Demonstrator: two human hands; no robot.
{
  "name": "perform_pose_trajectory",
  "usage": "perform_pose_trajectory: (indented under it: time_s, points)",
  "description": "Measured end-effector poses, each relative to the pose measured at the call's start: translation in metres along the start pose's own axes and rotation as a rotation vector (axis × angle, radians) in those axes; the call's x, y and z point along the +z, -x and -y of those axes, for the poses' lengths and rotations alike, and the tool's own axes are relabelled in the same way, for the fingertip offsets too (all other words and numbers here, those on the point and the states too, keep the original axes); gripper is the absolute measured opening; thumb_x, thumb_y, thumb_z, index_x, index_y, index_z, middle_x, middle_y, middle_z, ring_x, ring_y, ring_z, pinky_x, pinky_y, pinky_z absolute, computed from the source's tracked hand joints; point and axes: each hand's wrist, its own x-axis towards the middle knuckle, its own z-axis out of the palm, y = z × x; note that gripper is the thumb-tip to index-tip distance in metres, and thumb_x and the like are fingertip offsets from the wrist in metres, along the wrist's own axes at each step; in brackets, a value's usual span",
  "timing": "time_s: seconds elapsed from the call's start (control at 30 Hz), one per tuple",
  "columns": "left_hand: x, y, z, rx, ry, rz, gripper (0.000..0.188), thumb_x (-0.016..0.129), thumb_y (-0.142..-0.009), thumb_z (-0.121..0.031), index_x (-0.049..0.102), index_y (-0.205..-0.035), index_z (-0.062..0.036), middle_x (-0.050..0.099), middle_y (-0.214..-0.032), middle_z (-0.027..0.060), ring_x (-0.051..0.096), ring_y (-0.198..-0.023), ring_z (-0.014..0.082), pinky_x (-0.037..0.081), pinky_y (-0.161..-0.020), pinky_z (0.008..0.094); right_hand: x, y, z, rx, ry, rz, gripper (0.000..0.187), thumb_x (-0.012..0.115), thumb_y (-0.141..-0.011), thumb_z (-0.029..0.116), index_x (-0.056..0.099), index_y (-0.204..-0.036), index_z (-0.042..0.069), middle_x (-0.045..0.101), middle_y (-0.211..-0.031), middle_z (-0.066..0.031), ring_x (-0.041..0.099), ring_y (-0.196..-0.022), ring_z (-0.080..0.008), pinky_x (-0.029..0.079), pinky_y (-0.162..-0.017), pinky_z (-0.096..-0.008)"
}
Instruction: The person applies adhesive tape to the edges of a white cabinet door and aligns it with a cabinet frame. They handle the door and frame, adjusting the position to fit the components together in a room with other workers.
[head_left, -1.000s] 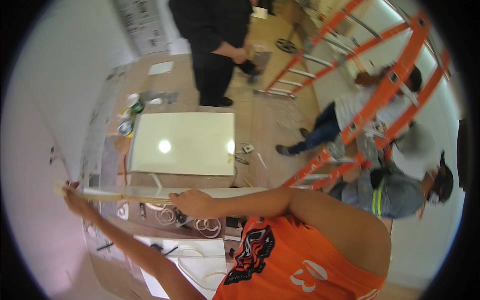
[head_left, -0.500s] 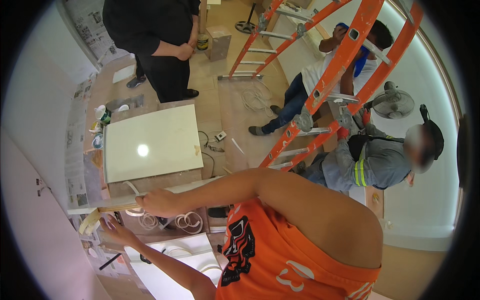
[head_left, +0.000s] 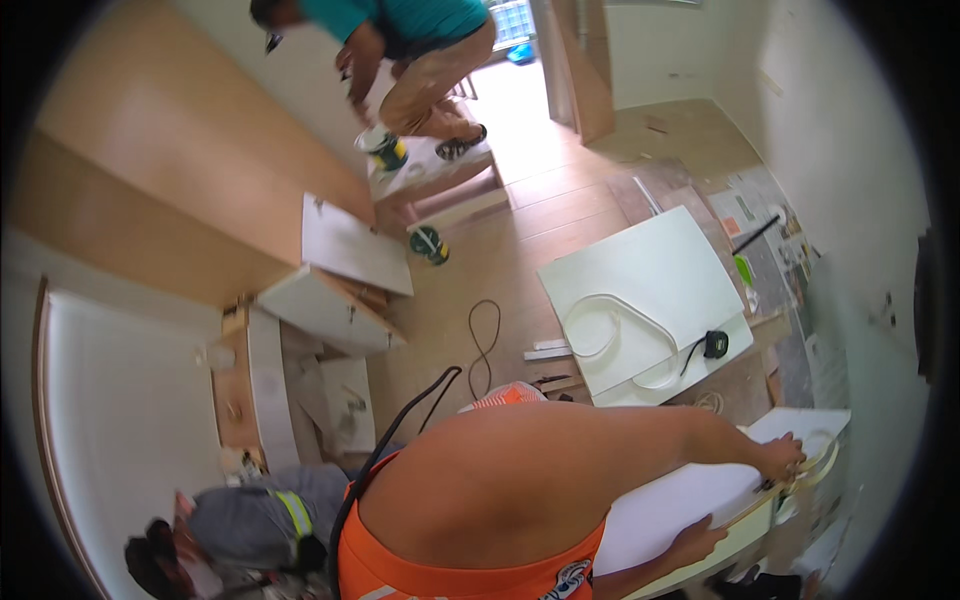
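Observation:
My left hand (head_left: 779, 457) reaches to the end of a long white board (head_left: 665, 505), its fingers curled round a narrow cream strip (head_left: 826, 462) that loops past the board's end. A small dark object (head_left: 768, 485), too small to name, lies under those fingers. Nearer to me, my right hand (head_left: 698, 544) stretches its fingers along the board's near edge and holds nothing that I can see. Beyond the board, two stacked white panels (head_left: 640, 270) carry another cream strip (head_left: 592, 328) in loops and a black tape measure (head_left: 716, 344).
At the far left, a person in a teal top (head_left: 440, 25) is on a low platform beside a paint tub (head_left: 383, 148). A second tub (head_left: 429, 245) stands on the floor. Cabinet doors (head_left: 355, 243) stick out; a black cable (head_left: 484, 340) crosses the floor. Another person's grey sleeve (head_left: 265, 515) is close behind.
The view has swung round to the other side: the orange ladder and fan are gone, and my left shoulder shows instead of my right. My left hand has closed; my right has opened.

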Motion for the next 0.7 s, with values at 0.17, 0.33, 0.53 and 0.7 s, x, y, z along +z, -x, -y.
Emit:
perform_pose_trajectory:
  time_s: [0.17,0.33,0.53,0.7]
  points:
    - [0.012,-0.040,0.018,0.109,-0.084,0.028,0.046,0.086,-0.072,-0.037,0.077,-0.110,-0.0140,0.054,-0.123,0.0117,0.043,-0.123,0.0345,0.045,-0.096,0.0485,-0.006,-0.011,-0.016,0.118,0.013,0.064,0.046,0.056,-0.103,0.036,0.050,-0.128,-0.002,0.068,-0.115,-0.0296,0.068,-0.104,-0.0470,0.058,-0.085,-0.0559]
    - [0.033,-0.052,0.021,0.319,-0.231,0.065,0.040,0.081,-0.074,-0.041,0.079,-0.105,-0.0164,0.056,-0.127,0.0100,0.042,-0.126,0.0342,0.040,-0.101,0.0509,-0.003,-0.016,-0.027,0.171,0.037,0.049,0.052,0.053,-0.104,0.040,0.047,-0.134,-0.001,0.069,-0.112,-0.0303,0.068,-0.104,-0.0490,0.057,-0.086,-0.0575]
    - [0.030,-0.067,0.040,0.697,-0.403,0.056,0.029,0.071,-0.079,-0.032,0.077,-0.101,-0.0142,0.071,-0.108,0.0134,0.050,-0.133,0.0330,0.028,-0.118,0.0603,-0.016,-0.003,-0.001,0.130,0.009,0.036,0.065,0.059,-0.102,0.038,0.034,-0.151,0.005,0.062,-0.130,-0.0305,0.065,-0.111,-0.0490,0.053,-0.095,-0.0550]
    - [0.026,-0.059,0.030,0.379,-0.199,0.067,0.019,0.067,-0.078,-0.018,0.079,-0.092,-0.0169,0.073,-0.093,0.0143,0.070,-0.095,0.0324,0.055,-0.089,0.0448,-0.064,0.018,0.051,0.185,-0.032,0.183,0.088,0.069,-0.095,0.018,0.015,-0.164,0.023,0.044,-0.155,-0.0245,0.056,-0.129,-0.0446,0.045,-0.108,-0.0497]
